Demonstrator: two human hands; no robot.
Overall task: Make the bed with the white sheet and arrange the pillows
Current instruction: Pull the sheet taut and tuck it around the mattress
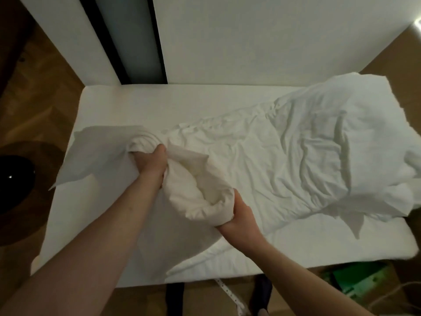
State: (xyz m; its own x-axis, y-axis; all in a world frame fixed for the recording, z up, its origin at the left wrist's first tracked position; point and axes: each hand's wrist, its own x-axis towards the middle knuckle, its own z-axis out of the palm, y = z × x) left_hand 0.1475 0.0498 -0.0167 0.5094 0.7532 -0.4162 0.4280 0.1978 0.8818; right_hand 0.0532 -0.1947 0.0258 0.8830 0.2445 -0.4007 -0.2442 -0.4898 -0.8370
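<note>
White mattress (205, 106) against a pale wall: left hand (149, 164) and right hand (239, 216) both clutch a bunched pillow (198, 195) near the front edge; white sheet (319, 144) lies crumpled toward the right end.

fingers of the left hand (149, 164) buried in bunched white sheet (296, 160); fingers of the right hand (239, 218) tucked under the same bundle, out of sight. sheet's right end cut off by the frame edge. black round object (13, 179) at left half cropped, unidentifiable. green thing (355, 281) under the bed (182, 106) blurred, unreadable.
</note>
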